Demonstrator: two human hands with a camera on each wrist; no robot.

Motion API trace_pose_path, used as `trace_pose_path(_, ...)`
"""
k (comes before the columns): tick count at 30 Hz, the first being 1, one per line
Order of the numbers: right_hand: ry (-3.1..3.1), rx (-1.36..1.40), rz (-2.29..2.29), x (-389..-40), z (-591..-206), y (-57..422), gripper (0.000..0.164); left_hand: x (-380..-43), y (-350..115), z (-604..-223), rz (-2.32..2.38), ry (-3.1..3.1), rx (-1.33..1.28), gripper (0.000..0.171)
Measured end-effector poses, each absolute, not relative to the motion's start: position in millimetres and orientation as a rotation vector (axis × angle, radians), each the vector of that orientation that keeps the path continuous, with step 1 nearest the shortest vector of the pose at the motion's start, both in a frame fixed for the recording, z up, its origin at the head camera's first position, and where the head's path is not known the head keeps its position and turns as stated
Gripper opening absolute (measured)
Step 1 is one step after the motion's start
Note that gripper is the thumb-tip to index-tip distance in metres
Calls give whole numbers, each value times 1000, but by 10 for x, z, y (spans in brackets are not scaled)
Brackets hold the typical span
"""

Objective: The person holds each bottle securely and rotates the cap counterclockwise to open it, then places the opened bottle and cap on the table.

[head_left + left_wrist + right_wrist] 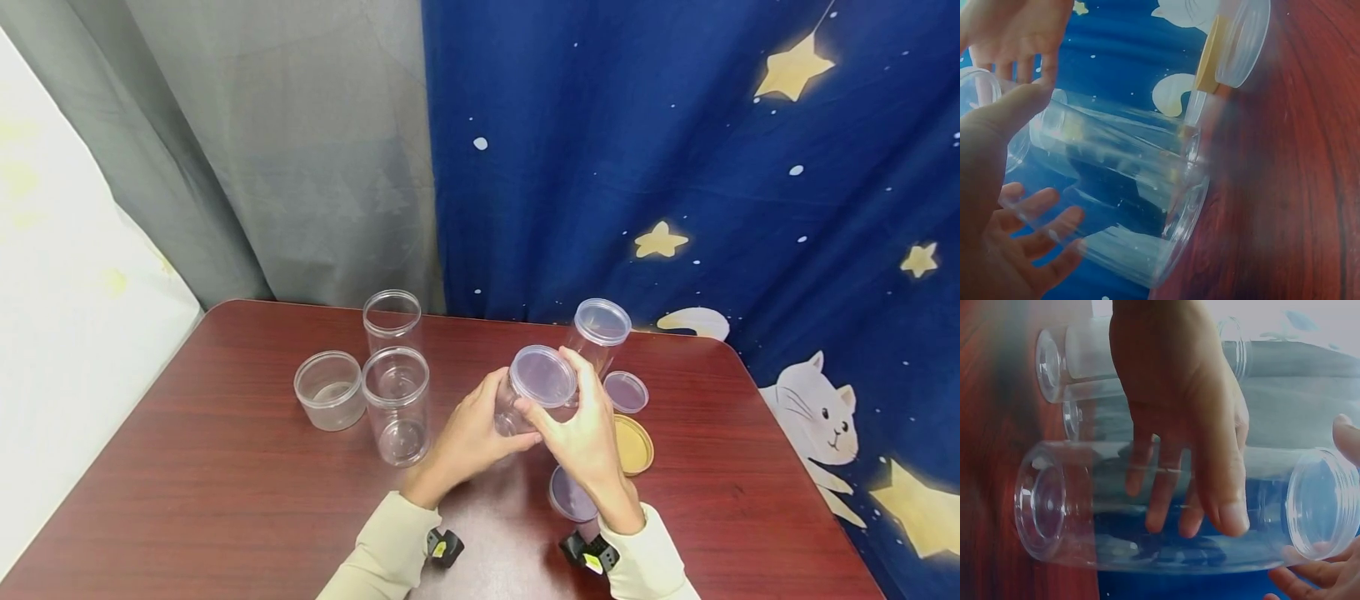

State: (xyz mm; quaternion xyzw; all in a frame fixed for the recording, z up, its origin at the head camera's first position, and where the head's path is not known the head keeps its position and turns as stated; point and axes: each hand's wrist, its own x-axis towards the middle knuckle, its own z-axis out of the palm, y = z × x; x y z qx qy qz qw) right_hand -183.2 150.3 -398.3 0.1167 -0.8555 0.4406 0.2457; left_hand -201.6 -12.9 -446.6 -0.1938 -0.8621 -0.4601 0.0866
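Observation:
In the head view, both hands meet at a tall clear plastic jar (512, 415) with a translucent lid (543, 377) over its mouth. The left hand (467, 433) grips the jar's body, its thumb across the near side. Thumb and fingers of the right hand (581, 429) hold the lid by its rim. The right wrist view has the jar (1085, 506) lying sideways in the picture, its base close to the table. There the left hand (1179, 412) wraps the body, and the right hand's fingers (1316, 578) curl at the lid end.
Left of the hands stand two tall uncovered jars (397, 417) and a short wide one (330, 396). A lidded jar (602, 325) is behind the right hand. Near that hand lie a clear lid (626, 392), a yellow lid (634, 446) and another translucent lid (570, 496).

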Motion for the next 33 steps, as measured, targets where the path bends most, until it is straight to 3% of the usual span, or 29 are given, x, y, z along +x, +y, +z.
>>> trace_pose_path(17,-2245,323,1239,-1827,-4003,1471,79,-2039,-137,-4480,-1466,-2556,-622,90)
trace_pose_path(33,-2242,545,1437,-1840,-3954,1561,77,-2069,-241,-4446,-1665,-2542,-764,86)
